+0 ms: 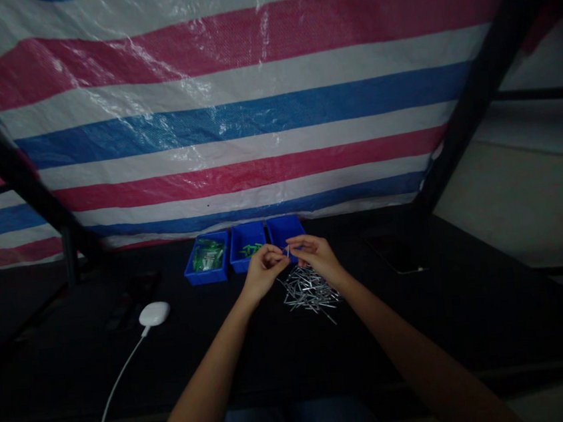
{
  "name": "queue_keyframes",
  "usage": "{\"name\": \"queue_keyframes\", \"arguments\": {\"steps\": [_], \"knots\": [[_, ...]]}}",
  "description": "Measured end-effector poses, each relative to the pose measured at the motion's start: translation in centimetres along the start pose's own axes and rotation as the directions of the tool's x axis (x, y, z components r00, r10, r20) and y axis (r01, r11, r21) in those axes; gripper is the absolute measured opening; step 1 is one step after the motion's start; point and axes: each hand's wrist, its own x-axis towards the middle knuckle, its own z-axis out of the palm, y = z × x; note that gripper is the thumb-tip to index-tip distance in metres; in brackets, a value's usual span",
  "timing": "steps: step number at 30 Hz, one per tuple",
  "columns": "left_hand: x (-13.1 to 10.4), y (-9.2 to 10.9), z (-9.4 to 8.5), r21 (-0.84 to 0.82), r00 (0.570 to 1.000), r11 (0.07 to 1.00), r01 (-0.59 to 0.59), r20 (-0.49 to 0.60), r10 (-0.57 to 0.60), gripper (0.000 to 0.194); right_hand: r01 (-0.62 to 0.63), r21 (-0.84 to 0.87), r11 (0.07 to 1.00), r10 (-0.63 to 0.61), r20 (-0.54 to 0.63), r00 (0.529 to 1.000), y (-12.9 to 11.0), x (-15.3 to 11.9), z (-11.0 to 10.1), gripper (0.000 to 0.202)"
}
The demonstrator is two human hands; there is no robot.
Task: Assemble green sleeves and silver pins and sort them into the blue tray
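Note:
My right hand pinches a thin silver metal pin, which stands roughly upright between thumb and fingertips. Close by on the left, my left hand has thumb and fingers pressed together, the fingertips almost at the pin. Whatever small thing they hold is too small to make out. Under and in front of the hands lies a loose pile of similar silver metal pins. Behind the hands stand a blue bin, partly hidden by my right hand, and a middle blue bin with small green pieces.
At the row's left end, a blue bin holds a green plastic bag of small parts. A white puck-like device trails a cable to the left. A dark phone-like slab lies right. A striped sheet hangs behind the black table.

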Motion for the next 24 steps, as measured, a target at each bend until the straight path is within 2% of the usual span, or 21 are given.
{"name": "queue_keyframes", "arguments": {"steps": [7,17,20,24], "knots": [[0.1,-0.1,-0.2,0.05,1.0,0.999,-0.015,-0.01,0.016,0.028,0.0,0.063,0.998,0.0,-0.005,1.0,-0.6,-0.3,0.0,0.034],[0.2,-0.1,-0.3,0.033,0.998,0.999,-0.036,-0.04,0.037,0.027,-0.024,0.024,0.999,0.024,0.01,1.0,-0.6,-0.4,0.1,0.031],[0.1,0.1,-0.4,0.012,0.998,1.0,-0.01,-0.055,0.011,0.028,-0.017,0.018,1.0,0.016,0.059,0.998,-0.8,-0.5,-0.1,0.03],[0.0,0.5,-0.6,-0.04,0.997,0.999,0.03,-0.074,-0.033,0.03,-0.028,0.009,1.0,0.025,0.207,0.978,-1.3,-0.8,-0.2,0.025]]}}
